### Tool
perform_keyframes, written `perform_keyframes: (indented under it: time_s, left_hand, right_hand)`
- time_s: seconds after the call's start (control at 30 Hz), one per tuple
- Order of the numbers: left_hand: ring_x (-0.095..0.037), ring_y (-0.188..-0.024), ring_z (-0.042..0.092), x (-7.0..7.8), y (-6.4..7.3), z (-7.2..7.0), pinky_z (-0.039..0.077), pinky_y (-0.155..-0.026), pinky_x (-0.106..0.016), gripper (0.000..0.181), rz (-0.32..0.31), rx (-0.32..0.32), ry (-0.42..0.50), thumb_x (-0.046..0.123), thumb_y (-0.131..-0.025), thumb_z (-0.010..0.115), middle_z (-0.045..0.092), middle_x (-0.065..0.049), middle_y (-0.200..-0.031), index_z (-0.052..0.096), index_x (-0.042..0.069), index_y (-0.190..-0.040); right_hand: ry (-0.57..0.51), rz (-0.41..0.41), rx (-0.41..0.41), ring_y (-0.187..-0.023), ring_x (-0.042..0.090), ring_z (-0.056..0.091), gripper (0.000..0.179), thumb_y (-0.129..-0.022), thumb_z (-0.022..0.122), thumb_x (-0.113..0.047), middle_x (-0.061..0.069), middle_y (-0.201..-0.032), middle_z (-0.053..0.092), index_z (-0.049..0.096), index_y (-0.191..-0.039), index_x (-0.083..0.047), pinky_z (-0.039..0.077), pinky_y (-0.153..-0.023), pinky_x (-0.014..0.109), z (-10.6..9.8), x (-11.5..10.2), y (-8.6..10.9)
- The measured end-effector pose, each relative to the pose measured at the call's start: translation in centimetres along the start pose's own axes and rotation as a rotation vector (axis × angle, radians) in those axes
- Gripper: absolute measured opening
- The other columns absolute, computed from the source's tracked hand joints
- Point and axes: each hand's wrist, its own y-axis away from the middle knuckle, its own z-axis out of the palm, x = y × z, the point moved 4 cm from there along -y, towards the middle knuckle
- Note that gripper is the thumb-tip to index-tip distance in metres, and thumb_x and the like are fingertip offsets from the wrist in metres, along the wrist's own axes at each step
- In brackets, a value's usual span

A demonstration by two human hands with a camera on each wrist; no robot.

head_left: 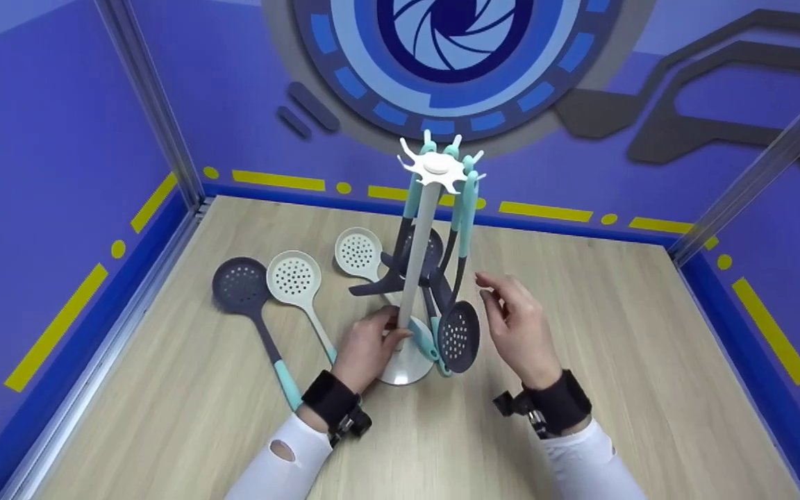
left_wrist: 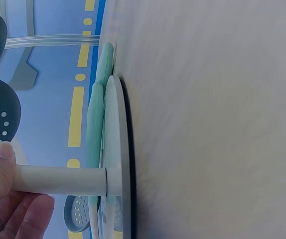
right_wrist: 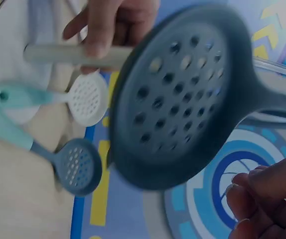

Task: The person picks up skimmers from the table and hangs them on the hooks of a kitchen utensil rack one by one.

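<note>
A white utensil stand (head_left: 419,253) with a round base and a hooked top stands upright on the table. My left hand (head_left: 369,344) grips its pole low down, thumb on one side and fingers round the other, as the left wrist view shows. Several dark utensils with mint handles hang from the hooks on the right and back. The nearest is a dark slotted skimmer (head_left: 459,337), which looms large in the right wrist view. Just right of it, my right hand (head_left: 518,323) is raised with loosely bent fingers and holds nothing.
On the left of the table lie a dark skimmer (head_left: 240,285) and a white skimmer (head_left: 294,278). Another white skimmer (head_left: 358,251) lies behind them, its handle passing behind the stand. A dark skimmer (right_wrist: 78,167) also lies behind the stand. Blue printed walls (head_left: 650,187) enclose the table.
</note>
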Motion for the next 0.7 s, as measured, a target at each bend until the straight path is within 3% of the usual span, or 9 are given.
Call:
perform_keyframes:
  time_s: [0.27,0.5,0.7]
  left_hand:
    - [-0.015,-0.093,0.075,-0.1,-0.1,0.1,0.062,-0.077,-0.031,0.026,-0.003,0.0,0.009,0.029,-0.096,0.076,0.078,-0.005,-0.106,0.07,0.013,-0.115]
    - [-0.015,-0.094,0.076,-0.1,-0.1,0.1,0.062,-0.076,-0.028,0.026,-0.01,-0.008,0.025,0.029,-0.096,0.076,0.078,-0.005,-0.107,0.07,0.013,-0.116]
    - [-0.016,-0.097,0.076,-0.1,0.0,0.0,0.063,-0.077,-0.027,0.027,-0.008,-0.011,0.031,0.029,-0.096,0.075,0.078,-0.005,-0.108,0.07,0.013,-0.117]
  right_hand:
    - [0.148,-0.056,-0.125,-0.092,0.021,0.069,0.026,-0.102,0.065,-0.002,0.008,-0.11,0.072,0.072,-0.126,-0.008,0.06,-0.078,0.037,1.5,4.2,-1.9]
    - [0.251,-0.119,-0.288,-0.101,0.028,0.069,0.029,-0.099,0.066,0.0,0.009,-0.112,0.07,0.07,-0.128,-0.007,0.062,-0.084,0.043,3.7,7.7,-2.8]
    - [0.305,-0.086,-0.39,-0.106,0.03,0.068,0.03,-0.099,0.068,-0.003,0.011,-0.114,0.069,0.07,-0.129,-0.007,0.062,-0.087,0.046,5.3,9.9,-3.9]
